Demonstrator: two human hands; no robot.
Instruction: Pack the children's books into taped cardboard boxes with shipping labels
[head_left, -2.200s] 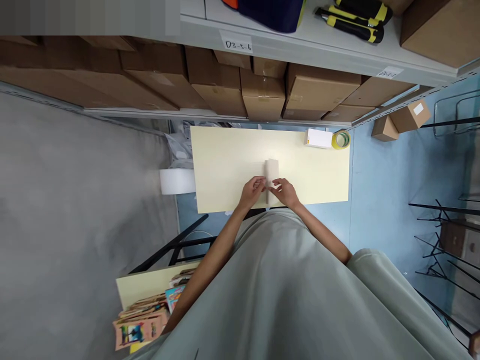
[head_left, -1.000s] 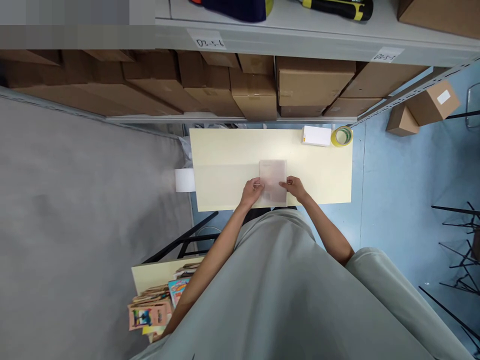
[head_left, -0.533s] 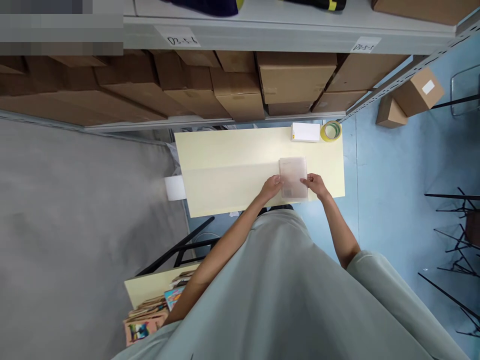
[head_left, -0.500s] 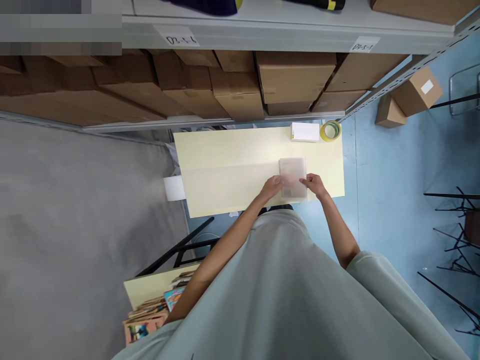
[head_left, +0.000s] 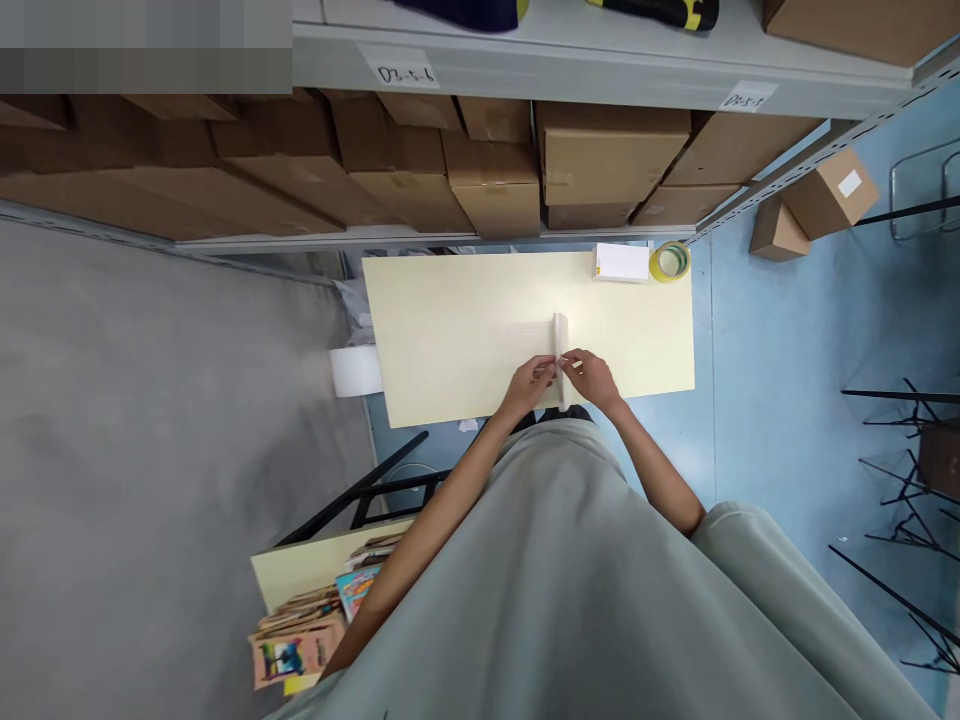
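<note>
A flat, translucent whitish case (head_left: 561, 332) stands on its edge over the pale yellow table (head_left: 457, 310), so only its narrow side faces up. On its left, my left hand (head_left: 534, 382) has bent fingers pressed against it. From the other side my right hand (head_left: 592, 378) pinches it with thumb and fingertips. What is inside the case cannot be made out. Farther back on the table lie a small white box (head_left: 621, 262) and a roll of yellow tape (head_left: 669, 262).
A metal shelf (head_left: 480, 75) packed with cardboard boxes (head_left: 615, 165) rises beyond the table. White paper roll-like object (head_left: 356, 371) sits off its left end. A stack of booklets (head_left: 300, 640) lies at lower left. More cartons (head_left: 829, 200) and black-legged stands (head_left: 922, 430) are on the right.
The case has turned from lying face up to standing on its edge. My right hand has come left, close to my left hand. The view has shifted slightly.
</note>
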